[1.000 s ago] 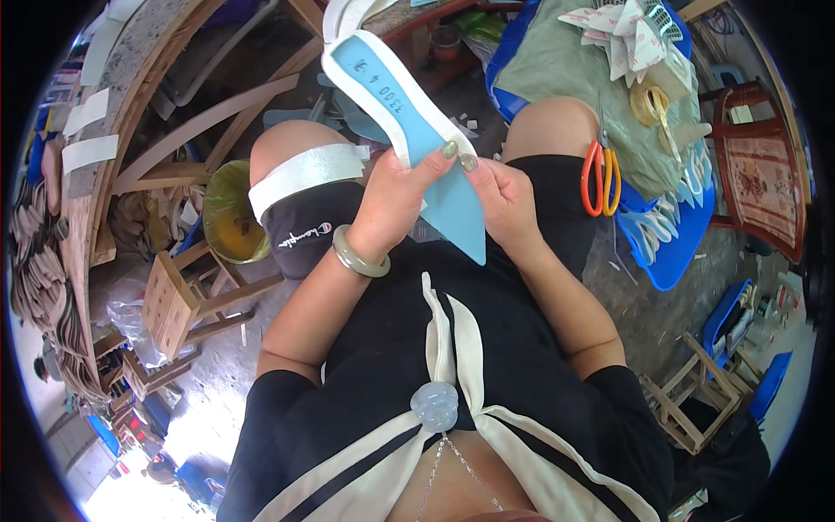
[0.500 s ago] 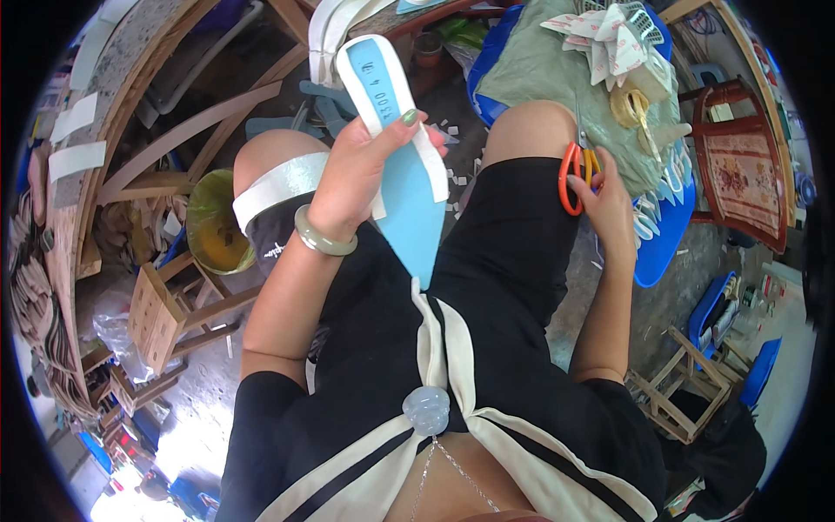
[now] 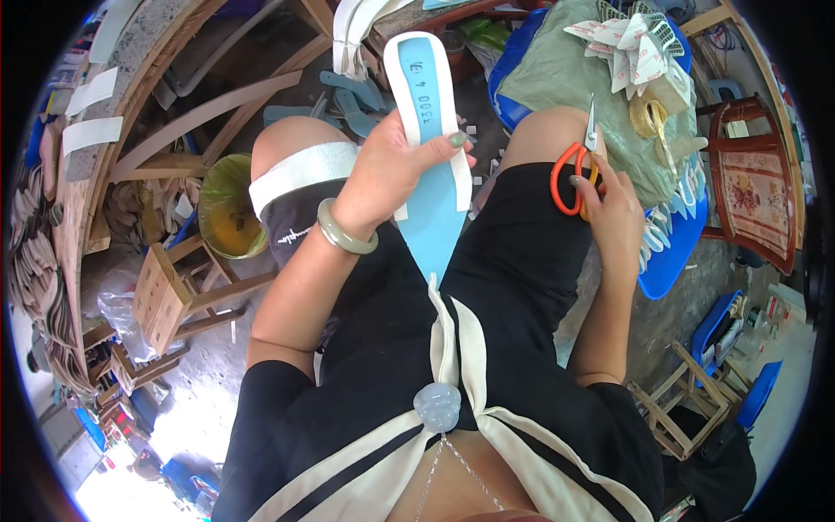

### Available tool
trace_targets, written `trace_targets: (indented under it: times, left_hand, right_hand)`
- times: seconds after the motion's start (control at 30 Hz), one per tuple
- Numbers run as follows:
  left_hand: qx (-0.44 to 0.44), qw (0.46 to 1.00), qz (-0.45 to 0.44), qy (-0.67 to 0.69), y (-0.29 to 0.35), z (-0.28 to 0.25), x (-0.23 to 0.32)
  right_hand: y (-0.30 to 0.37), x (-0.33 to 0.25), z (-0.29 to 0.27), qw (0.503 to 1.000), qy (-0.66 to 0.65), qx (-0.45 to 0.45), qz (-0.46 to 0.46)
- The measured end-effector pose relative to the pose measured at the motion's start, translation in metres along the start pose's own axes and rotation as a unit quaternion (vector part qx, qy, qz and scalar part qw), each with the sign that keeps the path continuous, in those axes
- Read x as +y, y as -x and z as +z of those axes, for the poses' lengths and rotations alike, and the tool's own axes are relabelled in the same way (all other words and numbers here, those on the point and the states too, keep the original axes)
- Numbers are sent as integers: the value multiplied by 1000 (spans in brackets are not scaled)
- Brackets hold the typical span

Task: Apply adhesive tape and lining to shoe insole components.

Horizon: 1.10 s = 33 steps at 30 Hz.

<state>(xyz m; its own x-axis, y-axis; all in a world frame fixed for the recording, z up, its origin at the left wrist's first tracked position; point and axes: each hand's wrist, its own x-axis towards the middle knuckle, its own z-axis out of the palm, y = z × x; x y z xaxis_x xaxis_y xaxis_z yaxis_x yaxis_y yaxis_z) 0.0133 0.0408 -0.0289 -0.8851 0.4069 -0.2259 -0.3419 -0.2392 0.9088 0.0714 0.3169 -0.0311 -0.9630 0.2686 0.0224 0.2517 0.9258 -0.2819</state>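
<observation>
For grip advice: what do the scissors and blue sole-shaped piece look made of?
Scissors: blades likely metal, grey and shiny; red and orange handles probably smooth plastic, evenly coloured. Sole-shaped piece: perhaps board or stiff foam, flat, matte blue; its matte white edging could be fabric or foam.

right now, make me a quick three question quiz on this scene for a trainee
1. Which hand holds the blue sole-shaped piece?
2. True or false: the right hand is also gripping that piece.
3. Pick one. The scissors have handles that are: A, both black; B, one red-orange and one yellow; C, both blue.

Key:
1. The left hand.
2. False; it is at the handles of the scissors.
3. B.
</observation>
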Motion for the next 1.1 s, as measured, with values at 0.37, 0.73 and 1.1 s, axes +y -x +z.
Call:
trace_targets:
  times: [0.37, 0.73, 1.1]
  left_hand:
    - [-144, 989, -4, -28, -5, 8, 18]
    - [-122, 980, -21, -158, -9, 4, 49]
    - [-242, 919, -166, -264, 1, 4, 79]
  right_hand:
    - [-50, -100, -16, 813, -535, -138, -182]
    - [-81, -111, -34, 829, -516, -94, -194]
    - [-102, -116, -55, 812, -259, -351, -388]
